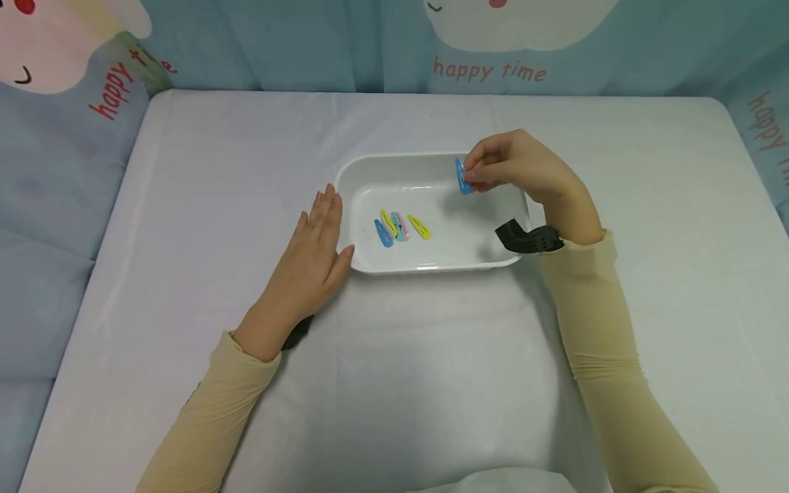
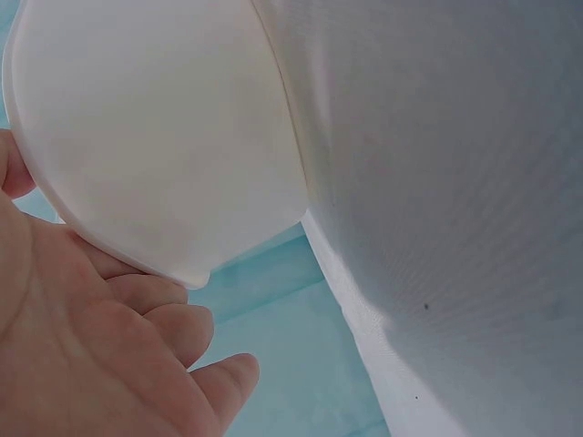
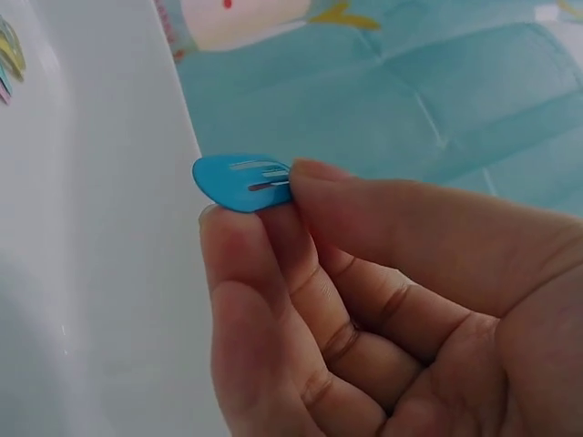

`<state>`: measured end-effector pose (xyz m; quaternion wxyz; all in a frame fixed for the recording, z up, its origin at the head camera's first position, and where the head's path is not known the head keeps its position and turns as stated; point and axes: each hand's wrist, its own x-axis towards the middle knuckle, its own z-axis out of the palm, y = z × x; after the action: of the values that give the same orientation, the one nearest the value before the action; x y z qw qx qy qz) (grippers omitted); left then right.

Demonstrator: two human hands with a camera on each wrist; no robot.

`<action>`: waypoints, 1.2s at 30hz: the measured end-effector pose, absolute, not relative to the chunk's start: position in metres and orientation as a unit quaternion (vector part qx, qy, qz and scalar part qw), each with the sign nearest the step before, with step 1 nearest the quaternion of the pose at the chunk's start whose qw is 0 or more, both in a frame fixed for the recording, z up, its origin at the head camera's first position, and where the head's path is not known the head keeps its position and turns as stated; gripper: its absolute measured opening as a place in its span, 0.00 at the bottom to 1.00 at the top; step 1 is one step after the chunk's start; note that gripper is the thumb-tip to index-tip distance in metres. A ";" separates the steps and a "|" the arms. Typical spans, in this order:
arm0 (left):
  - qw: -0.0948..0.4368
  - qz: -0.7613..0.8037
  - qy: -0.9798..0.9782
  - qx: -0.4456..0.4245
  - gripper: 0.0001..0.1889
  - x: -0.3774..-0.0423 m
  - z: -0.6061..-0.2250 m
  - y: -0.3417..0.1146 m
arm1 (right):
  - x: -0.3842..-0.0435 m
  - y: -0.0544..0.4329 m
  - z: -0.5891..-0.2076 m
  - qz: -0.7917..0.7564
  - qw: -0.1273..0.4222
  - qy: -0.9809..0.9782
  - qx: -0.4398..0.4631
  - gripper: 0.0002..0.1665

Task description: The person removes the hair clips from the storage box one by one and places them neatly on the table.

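Between thumb and fingers my right hand (image 1: 518, 164) pinches a blue snap hair clip (image 1: 462, 178), held over the right back part of a white tray (image 1: 474, 257). The right wrist view shows the clip (image 3: 239, 182) close up, its wide end pointing away from the thumb. My left hand (image 1: 311, 260) lies with straight fingers along the tray's left rim. In the left wrist view its fingers (image 2: 182, 332) touch the outside of the tray (image 2: 164, 118). Inside the tray, left of the middle, lie another blue clip (image 1: 383, 233), a yellow clip (image 1: 419, 226) and several overlapping clips (image 1: 400, 226).
The tray stands on a table with a white cloth (image 1: 394, 383). Light blue printed curtains (image 1: 308, 48) hang behind the table and at its sides. A black wrist strap piece (image 1: 527, 238) overlaps the tray's right rim in the head view.
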<state>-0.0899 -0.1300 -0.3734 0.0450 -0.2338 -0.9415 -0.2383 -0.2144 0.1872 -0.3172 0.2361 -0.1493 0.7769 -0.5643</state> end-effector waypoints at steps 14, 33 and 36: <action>0.051 -0.238 -0.941 -0.235 0.35 -0.090 -0.374 -0.129 | -0.217 0.207 -0.313 -0.601 0.220 0.759 -0.117 0.03; 0.054 -0.237 -0.941 -0.237 0.35 -0.090 -0.375 -0.130 | -0.219 0.224 -0.313 -0.638 0.213 0.734 -0.098 0.02; 0.054 -0.237 -0.941 -0.237 0.35 -0.090 -0.375 -0.130 | -0.220 0.226 -0.313 -0.642 0.211 0.731 -0.092 0.02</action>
<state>-0.0899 -0.1300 -0.3751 0.0538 -0.2367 -0.9406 -0.2373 -0.2196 0.2263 -0.3132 0.2110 -0.0920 0.7315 -0.6418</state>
